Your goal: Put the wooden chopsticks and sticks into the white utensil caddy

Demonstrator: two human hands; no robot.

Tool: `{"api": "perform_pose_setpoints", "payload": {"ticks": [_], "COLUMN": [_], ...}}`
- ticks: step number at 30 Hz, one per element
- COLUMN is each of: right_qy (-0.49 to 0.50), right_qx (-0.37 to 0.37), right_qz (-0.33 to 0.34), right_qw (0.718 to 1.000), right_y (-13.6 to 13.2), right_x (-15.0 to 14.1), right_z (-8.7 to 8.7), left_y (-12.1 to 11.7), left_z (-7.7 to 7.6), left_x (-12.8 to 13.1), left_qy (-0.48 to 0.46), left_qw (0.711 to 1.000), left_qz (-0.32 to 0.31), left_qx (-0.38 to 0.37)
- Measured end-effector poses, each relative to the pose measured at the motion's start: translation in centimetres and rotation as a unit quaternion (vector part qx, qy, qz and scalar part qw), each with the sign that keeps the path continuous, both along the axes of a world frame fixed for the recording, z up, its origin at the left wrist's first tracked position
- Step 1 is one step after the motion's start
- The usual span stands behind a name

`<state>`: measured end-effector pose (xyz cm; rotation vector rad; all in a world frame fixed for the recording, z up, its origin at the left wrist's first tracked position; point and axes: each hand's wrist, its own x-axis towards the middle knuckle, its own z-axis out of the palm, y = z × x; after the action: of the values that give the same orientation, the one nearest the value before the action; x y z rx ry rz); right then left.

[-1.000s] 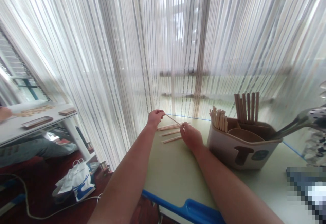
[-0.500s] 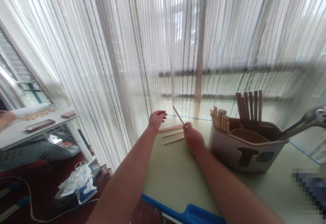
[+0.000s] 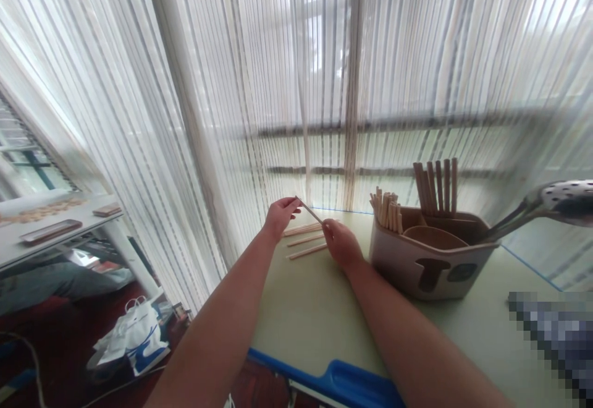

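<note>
A thin wooden stick (image 3: 311,212) is held above the green table (image 3: 306,309) between both hands. My left hand (image 3: 279,216) pinches its far end and my right hand (image 3: 341,244) grips its near end. Under the hands, three more wooden sticks (image 3: 303,240) lie flat on the table. To the right stands a beige utensil caddy (image 3: 428,259) with several wooden sticks (image 3: 386,207) upright in one compartment and wider flat wooden pieces (image 3: 435,185) in another.
A metal ladle (image 3: 542,207) sticks out of the caddy to the right. Striped sheer curtains (image 3: 296,86) hang right behind the table. The table has a blue front edge (image 3: 333,380). At left are another white table (image 3: 50,229) and a white bag (image 3: 136,337) on the floor.
Half a second ago my left hand was open and off the stick, which my right hand alone held tilted up. Now the left hand has closed on the stick's far end again.
</note>
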<state>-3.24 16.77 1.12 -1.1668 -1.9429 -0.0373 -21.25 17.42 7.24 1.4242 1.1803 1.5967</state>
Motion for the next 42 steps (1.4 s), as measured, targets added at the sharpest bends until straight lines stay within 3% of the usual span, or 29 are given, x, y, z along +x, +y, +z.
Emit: {"api": "perform_pose_setpoints", "payload": {"ticks": [7,16,20,27,31,36,39,42], "right_qy": [0.014,-0.005,-0.026,-0.028,-0.015,0.009,0.02,0.032], "right_qx": [-0.019,0.041,0.037,0.055,0.069,0.101,0.117,0.101], "right_qz": [-0.004,-0.031,-0.046,-0.001,-0.018,-0.049,-0.046,-0.033], "right_qw": [1.0,0.999,0.998,0.998,0.997,0.994,0.992,0.994], "right_y": [0.4,0.7,1.1,1.3,1.0,-0.1,-0.9,-1.6], "right_x": [-0.2,-0.2,-0.3,-0.2,-0.1,-0.2,-0.2,-0.1], "right_z": [-0.2,-0.3,-0.5,-0.5,-0.3,0.6,0.9,1.3], "left_y": [0.5,0.9,0.9,0.5,0.1,-0.2,-0.8,-2.7], "left_z": [-0.3,-0.1,-0.5,-0.7,-0.7,-1.3,-1.0,0.2], "left_x": [0.2,-0.3,0.2,0.9,0.9,1.6,2.6,3.5], "left_qy": [-0.039,-0.082,-0.041,-0.021,-0.001,0.081,0.056,-0.011], "left_qw": [0.996,0.981,0.99,0.995,0.995,0.995,0.995,0.994], "left_qz": [0.07,0.162,0.124,0.092,0.088,0.016,-0.001,0.033], "left_qx": [0.028,0.068,0.058,0.032,0.042,0.061,0.078,0.102]}}
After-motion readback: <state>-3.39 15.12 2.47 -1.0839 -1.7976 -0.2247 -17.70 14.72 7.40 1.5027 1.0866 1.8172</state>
